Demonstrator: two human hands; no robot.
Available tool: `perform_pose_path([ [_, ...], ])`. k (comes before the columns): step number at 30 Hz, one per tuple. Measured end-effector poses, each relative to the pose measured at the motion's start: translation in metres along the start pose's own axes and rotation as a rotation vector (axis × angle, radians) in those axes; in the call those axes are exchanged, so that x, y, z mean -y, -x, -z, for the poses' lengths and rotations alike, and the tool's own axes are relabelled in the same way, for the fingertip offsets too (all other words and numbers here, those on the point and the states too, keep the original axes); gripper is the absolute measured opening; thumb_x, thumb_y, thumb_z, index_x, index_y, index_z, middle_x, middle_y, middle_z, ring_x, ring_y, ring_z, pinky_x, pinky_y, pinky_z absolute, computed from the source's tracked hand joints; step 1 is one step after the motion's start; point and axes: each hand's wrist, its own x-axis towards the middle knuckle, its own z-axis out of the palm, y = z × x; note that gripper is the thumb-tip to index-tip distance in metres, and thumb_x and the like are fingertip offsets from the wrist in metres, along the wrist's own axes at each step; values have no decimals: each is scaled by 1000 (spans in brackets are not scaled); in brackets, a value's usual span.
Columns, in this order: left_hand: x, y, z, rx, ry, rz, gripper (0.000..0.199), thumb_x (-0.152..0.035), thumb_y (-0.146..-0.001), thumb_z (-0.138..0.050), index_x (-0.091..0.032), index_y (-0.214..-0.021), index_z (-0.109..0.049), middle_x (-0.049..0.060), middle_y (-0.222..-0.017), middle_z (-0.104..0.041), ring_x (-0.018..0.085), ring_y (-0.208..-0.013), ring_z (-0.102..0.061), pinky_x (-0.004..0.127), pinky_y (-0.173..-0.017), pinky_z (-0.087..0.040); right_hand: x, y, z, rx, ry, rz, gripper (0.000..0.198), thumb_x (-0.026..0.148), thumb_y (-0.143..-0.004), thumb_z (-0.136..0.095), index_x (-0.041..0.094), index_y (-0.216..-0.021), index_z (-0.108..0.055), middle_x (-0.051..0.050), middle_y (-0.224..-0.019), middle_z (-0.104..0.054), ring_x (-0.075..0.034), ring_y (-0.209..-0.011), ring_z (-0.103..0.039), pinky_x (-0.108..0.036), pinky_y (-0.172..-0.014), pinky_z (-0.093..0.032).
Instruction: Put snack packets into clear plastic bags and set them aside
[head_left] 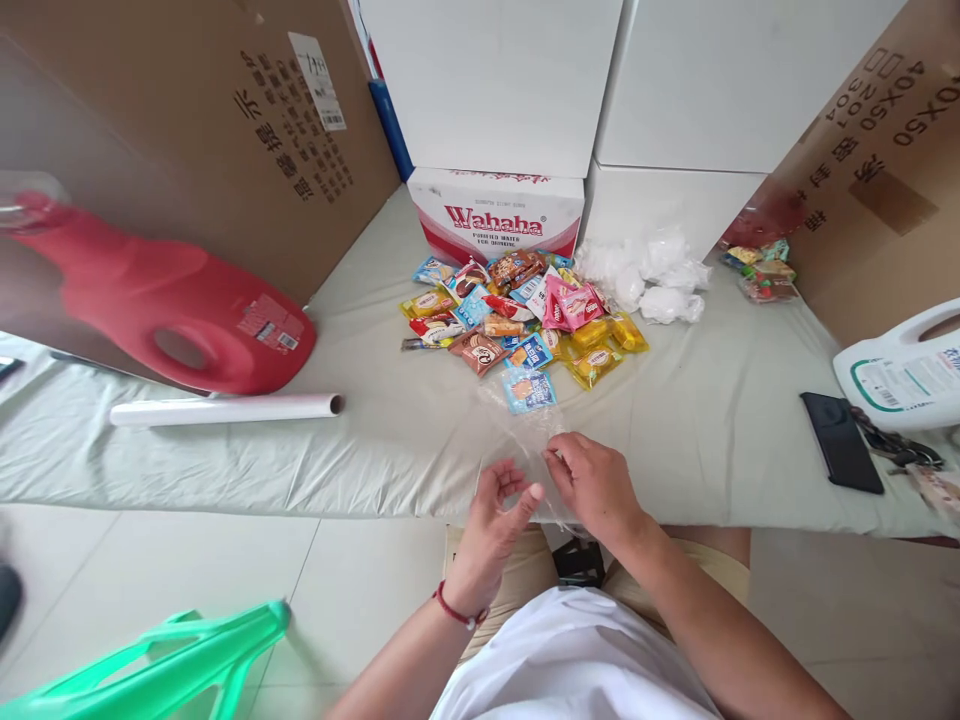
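A clear plastic bag [531, 432] lies spread at the table's near edge, its far end by a blue snack packet [529, 390]. My right hand [596, 487] pinches the bag's right side between thumb and fingers. Just left of it, my left hand [499, 520] is open, fingers curved and thumb apart; whether it touches the film I cannot tell. Beyond both hands spreads a pile of small wrapped snacks [510, 310] in yellow, red, pink, brown and blue wrappers. Crumpled clear bags [667, 280] sit at the pile's right.
A red jug [202, 310] and a white roll [225, 409] are on the left. A Wahaha carton [499, 218] and white boxes stand behind. At the right are a phone [841, 440], keys [900, 445] and a white bottle [911, 375]. A green stool [180, 660] stands below.
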Motion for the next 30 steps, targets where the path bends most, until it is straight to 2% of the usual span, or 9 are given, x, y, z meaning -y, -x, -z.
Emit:
perform_pose_path([
  [3,-9,-11,-10,2,71,-22,67,-41,-63,-95,-21,-118,-63,11,-118,-68,26,-116,-63,33,-90,-52,10,0,-6,25,82,40,15,18,-97,-53,23,-91,-66,-6,-88,-72,-21,-80,-66,-28,-65,-38],
  [6,-17,-24,-12,142,233,66,57,-31,-61,-95,-20,-108,-65,5,-98,-72,21,-92,-68,32,-80,-52,10,0,-11,56,58,40,18,9,-87,-58,23,-94,-68,-5,-92,-72,-21,-84,-67,-28,-66,-39],
  [9,-20,-33,-10,230,318,150,56,-20,-53,-96,-19,-100,-66,1,-85,-71,17,-76,-67,30,-72,-52,2,-1,-16,61,-144,0,17,12,-87,-59,24,-96,-69,-3,-90,-73,-18,-76,-65,-27,-66,-41],
  [12,-20,-41,-6,208,287,161,49,-21,-51,-96,-17,-91,-67,1,-82,-70,14,-74,-66,27,-70,-53,-8,-1,-20,28,-391,-92,11,27,-93,-59,23,-90,-70,1,-70,-65,-16,-62,-57,-27,-61,-40],
  [15,-18,-48,-1,128,208,147,43,-34,-57,-94,-16,-81,-63,0,-73,-65,10,-64,-61,21,-56,-47,-17,-1,-21,-15,-636,-232,21,42,-92,-62,23,-86,-68,4,-59,-54,-14,-54,-50,-26,-55,-37],
  [20,-14,-56,12,3,149,82,42,-45,-63,-85,-19,-79,-56,-5,-62,-58,7,-47,-48,19,-41,-29,-25,-2,-18,-118,-1002,-452,36,57,-81,-72,21,-83,-64,5,-58,-52,-13,-52,-51,-24,-48,-39],
  [25,-6,-62,35,-161,4,-38,38,-51,-72,-73,-21,-85,-54,-8,-61,-49,7,-43,-37,22,-42,-25,-29,2,-21,-195,-1080,-573,44,61,-73,-76,21,-81,-63,5,-60,-53,-12,-52,-50,-21,-42,-36],
  [27,-4,-59,44,-336,-171,-186,37,-45,-72,-73,-21,-93,-55,-5,-73,-54,10,-52,-46,24,-49,-36,-29,6,-27,-177,-1063,-570,43,62,-76,-75,21,-83,-63,5,-61,-53,-12,-52,-51,-22,-43,-37],
  [30,-7,-41,48,-610,-581,-591,36,-26,-71,-72,-21,-103,-57,4,-100,-61,19,-82,-58,36,-76,-51,-28,10,-38,-134,-992,-499,39,59,-83,-70,21,-86,-64,4,-63,-55,-13,-54,-54,-23,-46,-40],
])
